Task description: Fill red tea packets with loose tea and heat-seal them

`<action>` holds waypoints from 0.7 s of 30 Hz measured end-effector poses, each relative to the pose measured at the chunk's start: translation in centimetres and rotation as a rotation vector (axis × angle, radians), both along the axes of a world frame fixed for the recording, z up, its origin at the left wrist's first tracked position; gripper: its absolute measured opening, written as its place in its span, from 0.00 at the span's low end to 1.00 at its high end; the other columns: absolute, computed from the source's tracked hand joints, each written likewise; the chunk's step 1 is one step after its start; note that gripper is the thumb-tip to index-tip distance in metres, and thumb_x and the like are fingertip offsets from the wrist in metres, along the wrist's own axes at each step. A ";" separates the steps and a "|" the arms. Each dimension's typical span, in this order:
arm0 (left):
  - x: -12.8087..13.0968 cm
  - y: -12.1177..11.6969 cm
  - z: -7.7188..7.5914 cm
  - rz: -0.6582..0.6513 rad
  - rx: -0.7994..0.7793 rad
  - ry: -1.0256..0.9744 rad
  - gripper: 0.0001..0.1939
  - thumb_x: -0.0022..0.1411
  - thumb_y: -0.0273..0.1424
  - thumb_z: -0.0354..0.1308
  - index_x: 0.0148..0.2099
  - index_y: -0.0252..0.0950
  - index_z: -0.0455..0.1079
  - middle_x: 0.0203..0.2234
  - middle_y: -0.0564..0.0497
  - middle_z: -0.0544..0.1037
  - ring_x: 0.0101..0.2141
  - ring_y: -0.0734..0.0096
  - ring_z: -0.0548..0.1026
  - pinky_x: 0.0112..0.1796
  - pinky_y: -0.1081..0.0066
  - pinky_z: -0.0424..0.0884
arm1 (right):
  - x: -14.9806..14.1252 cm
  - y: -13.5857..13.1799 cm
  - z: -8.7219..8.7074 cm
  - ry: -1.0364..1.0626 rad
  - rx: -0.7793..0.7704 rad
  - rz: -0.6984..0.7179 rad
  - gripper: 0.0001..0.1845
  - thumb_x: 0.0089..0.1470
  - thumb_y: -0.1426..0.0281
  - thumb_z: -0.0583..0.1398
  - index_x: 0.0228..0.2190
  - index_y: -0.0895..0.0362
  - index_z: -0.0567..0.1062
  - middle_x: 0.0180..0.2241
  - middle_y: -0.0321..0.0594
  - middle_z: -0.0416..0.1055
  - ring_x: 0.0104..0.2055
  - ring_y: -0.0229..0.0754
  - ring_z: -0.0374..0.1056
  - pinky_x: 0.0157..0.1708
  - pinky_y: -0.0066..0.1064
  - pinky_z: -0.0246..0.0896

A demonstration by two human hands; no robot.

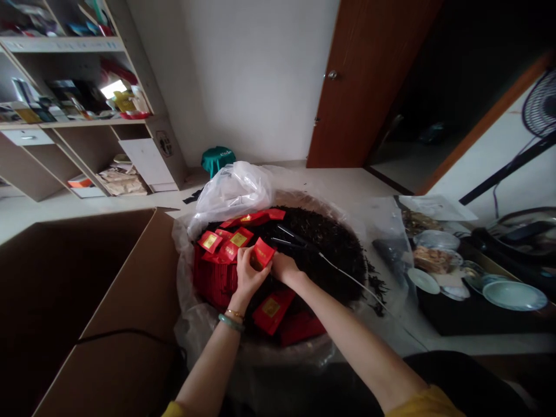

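Note:
My left hand (pixel 248 277) grips a small red packet (pixel 263 252) with gold print, held upright over a wide round container lined with clear plastic. Close against the packet's right side, my right hand (pixel 284 268) is curled, and what its fingers hold is hidden. Dark loose leaves, which look like tea (pixel 334 243), fill much of the container. On them lies a black tool with two long jaws (pixel 299 240), like a hair straightener, its jaws apart and a pale cord attached. Several red packets (pixel 238 236) lie to the left, above a dense red stack (pixel 215 281). Another red packet (pixel 273 310) lies nearer me.
A large open cardboard box (pixel 125 301) stands at left. Dishes (pixel 515 292) and a clear tub (pixel 436 249) sit on a dark low surface at right. Bunched plastic (pixel 234 191) and a green-covered stool (pixel 218 159) are beyond. A shelf unit (pixel 160 139), door (pixel 360 81) and fan (pixel 541 104) stand around.

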State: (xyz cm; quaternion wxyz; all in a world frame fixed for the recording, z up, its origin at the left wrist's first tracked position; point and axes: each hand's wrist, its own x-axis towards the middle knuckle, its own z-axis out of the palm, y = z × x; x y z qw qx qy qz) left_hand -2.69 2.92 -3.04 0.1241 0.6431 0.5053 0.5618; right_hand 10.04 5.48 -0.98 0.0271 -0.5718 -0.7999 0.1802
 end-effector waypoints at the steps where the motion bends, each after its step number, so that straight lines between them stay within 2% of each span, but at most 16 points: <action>1: 0.0 0.1 -0.1 -0.006 0.001 -0.002 0.23 0.47 0.33 0.65 0.46 0.37 0.64 0.37 0.48 0.65 0.37 0.65 0.69 0.37 0.66 0.70 | -0.2 0.2 0.0 0.009 0.000 -0.011 0.17 0.52 0.77 0.56 0.44 0.57 0.74 0.45 0.53 0.72 0.44 0.52 0.71 0.35 0.34 0.66; 4: -0.1 0.2 -0.3 -0.009 -0.007 -0.020 0.25 0.46 0.32 0.65 0.47 0.37 0.63 0.38 0.48 0.65 0.38 0.64 0.68 0.38 0.65 0.69 | 0.6 0.6 0.0 0.041 0.007 -0.020 0.13 0.49 0.76 0.58 0.39 0.58 0.76 0.40 0.50 0.75 0.41 0.50 0.73 0.34 0.32 0.65; 7: -0.1 0.2 -0.3 0.007 -0.033 -0.030 0.25 0.46 0.32 0.66 0.46 0.37 0.63 0.38 0.48 0.66 0.39 0.64 0.68 0.38 0.65 0.69 | 2.8 0.8 0.9 0.166 0.040 -0.033 0.13 0.45 0.77 0.60 0.35 0.55 0.76 0.36 0.40 0.77 0.39 0.43 0.73 0.35 0.27 0.65; 9: -0.1 0.2 -0.3 0.019 -0.042 -0.028 0.24 0.46 0.32 0.66 0.45 0.37 0.63 0.38 0.48 0.66 0.38 0.64 0.68 0.37 0.65 0.69 | 4.5 1.0 2.3 0.402 0.080 -0.111 0.11 0.43 0.78 0.61 0.33 0.56 0.76 0.30 0.37 0.76 0.33 0.40 0.73 0.31 0.26 0.66; 11: -0.1 0.2 -0.3 0.030 -0.042 -0.023 0.23 0.46 0.32 0.66 0.44 0.37 0.63 0.38 0.48 0.66 0.37 0.64 0.68 0.36 0.66 0.68 | 5.6 1.1 4.3 0.629 0.092 -0.183 0.10 0.44 0.74 0.61 0.33 0.57 0.75 0.26 0.34 0.74 0.23 0.36 0.70 0.23 0.25 0.65; 14: -0.1 0.2 -0.3 0.035 -0.027 -0.007 0.23 0.46 0.32 0.66 0.44 0.37 0.63 0.37 0.48 0.66 0.37 0.65 0.68 0.36 0.66 0.68 | 5.8 1.0 7.5 0.831 0.112 -0.150 0.11 0.43 0.71 0.61 0.34 0.57 0.75 0.24 0.32 0.72 0.19 0.33 0.66 0.19 0.23 0.63; 17: -0.1 0.2 -0.3 0.017 -0.017 0.002 0.23 0.46 0.32 0.66 0.44 0.37 0.63 0.38 0.48 0.66 0.38 0.64 0.68 0.37 0.65 0.68 | 4.5 0.7 9.7 0.807 0.095 -0.078 0.11 0.42 0.74 0.62 0.33 0.58 0.76 0.25 0.33 0.73 0.19 0.31 0.66 0.20 0.23 0.64; 21: -0.1 0.1 -0.1 0.005 -0.010 -0.003 0.25 0.46 0.31 0.66 0.46 0.37 0.62 0.38 0.48 0.66 0.39 0.63 0.68 0.40 0.64 0.68 | 2.9 0.7 10.1 0.668 0.120 -0.021 0.15 0.39 0.79 0.63 0.34 0.57 0.77 0.26 0.34 0.75 0.25 0.34 0.70 0.29 0.25 0.67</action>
